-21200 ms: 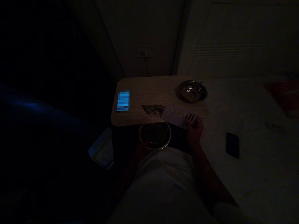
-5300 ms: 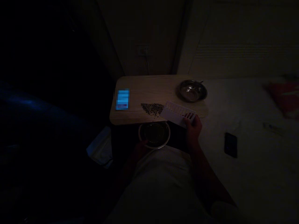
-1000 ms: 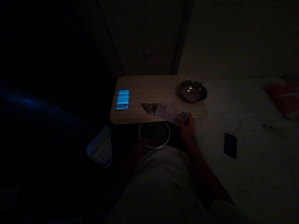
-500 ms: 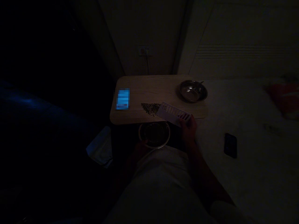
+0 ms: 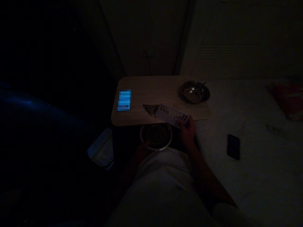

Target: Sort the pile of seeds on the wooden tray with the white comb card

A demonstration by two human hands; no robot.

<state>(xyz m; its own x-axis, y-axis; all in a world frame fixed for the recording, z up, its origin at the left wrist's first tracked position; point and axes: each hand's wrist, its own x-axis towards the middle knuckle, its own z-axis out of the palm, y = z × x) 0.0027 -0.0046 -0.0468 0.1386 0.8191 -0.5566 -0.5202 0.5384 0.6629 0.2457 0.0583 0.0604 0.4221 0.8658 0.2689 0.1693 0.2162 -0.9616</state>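
Observation:
The room is very dark. My right hand (image 5: 187, 132) grips one end of a white slotted plastic scraper (image 5: 172, 114) that lies across the front of a small wooden table (image 5: 153, 86), its far end against a pile of small dark grains (image 5: 150, 109). My left hand (image 5: 141, 150) holds the near rim of a metal bowl (image 5: 156, 136) just below the table's front edge; the bowl has dark grains in it.
A second, empty-looking metal bowl (image 5: 195, 91) stands at the table's back right. A lit phone (image 5: 124, 100) lies at the table's left. A dark phone (image 5: 233, 146) lies on the bed to my right. A pale bin (image 5: 101, 151) sits on the floor at left.
My right hand has pushed the scraper leftward into the grain pile, which looks smaller and more bunched than before. The bowl and my left hand stay put.

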